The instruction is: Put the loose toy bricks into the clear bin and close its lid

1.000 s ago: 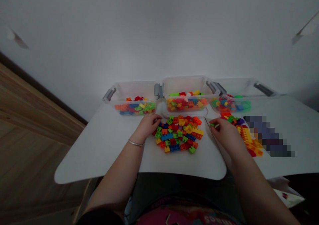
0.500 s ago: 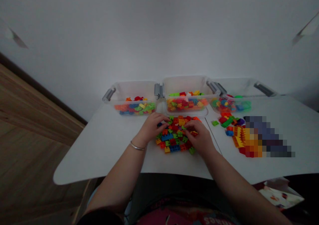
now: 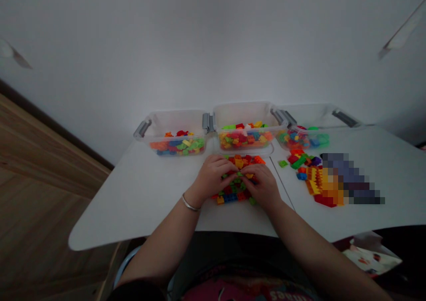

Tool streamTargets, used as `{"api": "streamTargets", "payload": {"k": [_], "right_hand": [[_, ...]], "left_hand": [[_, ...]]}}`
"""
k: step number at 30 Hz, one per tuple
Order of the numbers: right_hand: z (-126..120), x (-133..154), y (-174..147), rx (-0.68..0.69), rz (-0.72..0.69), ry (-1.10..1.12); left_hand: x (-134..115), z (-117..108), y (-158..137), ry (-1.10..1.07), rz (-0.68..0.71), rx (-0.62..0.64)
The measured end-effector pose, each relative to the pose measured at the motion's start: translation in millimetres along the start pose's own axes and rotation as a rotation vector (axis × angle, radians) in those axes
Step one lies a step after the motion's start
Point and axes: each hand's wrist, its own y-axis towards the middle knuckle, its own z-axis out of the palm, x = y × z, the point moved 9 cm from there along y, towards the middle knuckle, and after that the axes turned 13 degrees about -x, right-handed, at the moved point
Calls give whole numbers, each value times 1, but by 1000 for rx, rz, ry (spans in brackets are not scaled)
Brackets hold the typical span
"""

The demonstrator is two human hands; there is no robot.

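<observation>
One left hand (image 3: 213,176) and one right hand (image 3: 264,187) pinch one small green brick (image 3: 239,174) between narrowed fingertips over one brick pile (image 3: 231,197), with three clear bins (image 3: 241,115) on the far side and one brick heap (image 3: 313,181) right.

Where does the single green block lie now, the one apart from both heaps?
In the head view, the green block lies on the table right of the right hand, between the dark line and the right-hand heap.
</observation>
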Motion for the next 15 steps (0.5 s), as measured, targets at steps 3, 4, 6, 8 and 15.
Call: {"api": "streamTargets", "payload": {"k": [3,4,6,8,15], "right_hand": [[0,-2,0,12,2,-37],[-1,-4,0,10,10,-56],[-3,-8,0,-2,29,-96],[-6,-13,1,-22,45,-143],[-5,-20,-1,0,63,-155]], "left_hand": [[-2,1,1,9,-11,17],[-2,0,2,15,-15,14],[3,-8,4,19,-41,-53],[19,-27,6,17,-120,-210],[103,-113,-20,141,-606,-828]]}}
